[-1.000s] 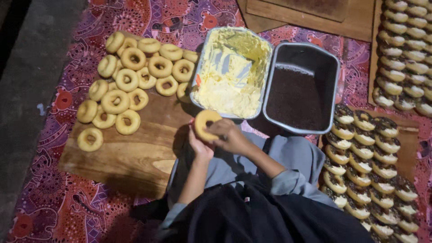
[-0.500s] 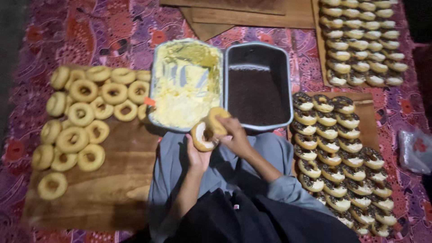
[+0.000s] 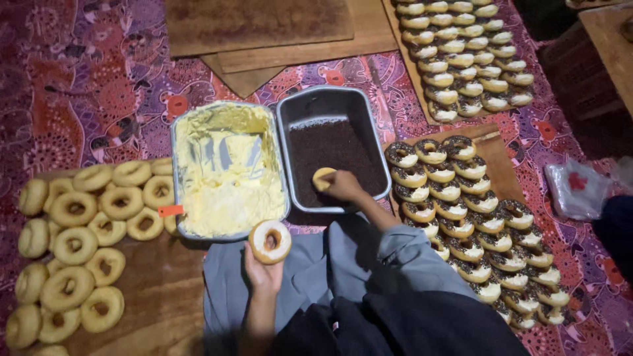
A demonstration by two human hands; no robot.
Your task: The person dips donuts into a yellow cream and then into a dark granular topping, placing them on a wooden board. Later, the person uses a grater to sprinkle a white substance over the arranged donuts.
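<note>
My right hand [image 3: 343, 184] is pressing a doughnut half [image 3: 323, 178] into the tray of chocolate sprinkles [image 3: 336, 148]. My left hand [image 3: 262, 269] is gripping the creamed half [image 3: 269, 241], so my hands are apart.

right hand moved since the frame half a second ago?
Yes. The right hand has gone from in front of the body, beside the left hand, forward into the dark sprinkle tray, pressing a doughnut half onto the sprinkles.

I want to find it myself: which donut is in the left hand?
Find the two metal pans in the middle. Just below the cream pan, the left hand holds up one donut, white cream on top, unlike the plain ones on the board.
</note>
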